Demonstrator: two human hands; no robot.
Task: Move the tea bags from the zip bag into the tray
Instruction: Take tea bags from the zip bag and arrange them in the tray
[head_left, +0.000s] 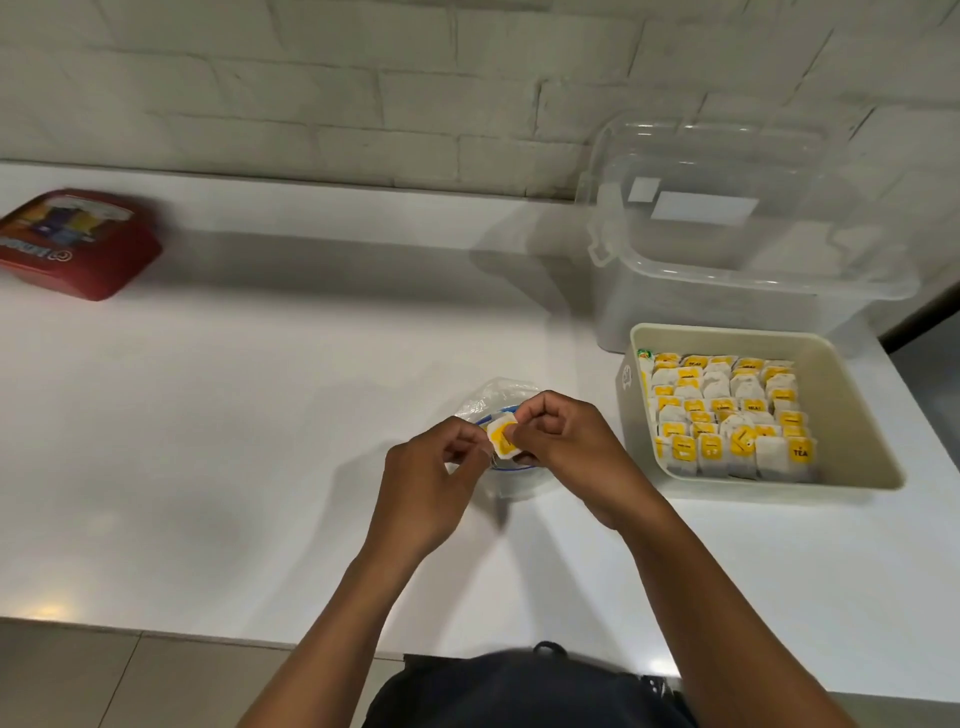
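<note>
A clear zip bag (501, 395) with a blue seal lies crumpled on the white counter, mostly hidden under my hands. Above it, a tea bag (501, 439) with a yellow and white tag is pinched between my left hand (431, 483) and my right hand (563, 441), both with fingers curled. To the right stands a beige tray (841, 410) filled with several rows of yellow-tagged tea bags (727, 415).
A clear plastic storage box (727, 249) with a lid stands behind the tray against the white brick wall. A red box (78, 244) lies at the far left. The white counter (234, 415) ends at the front edge, near my dark clothing.
</note>
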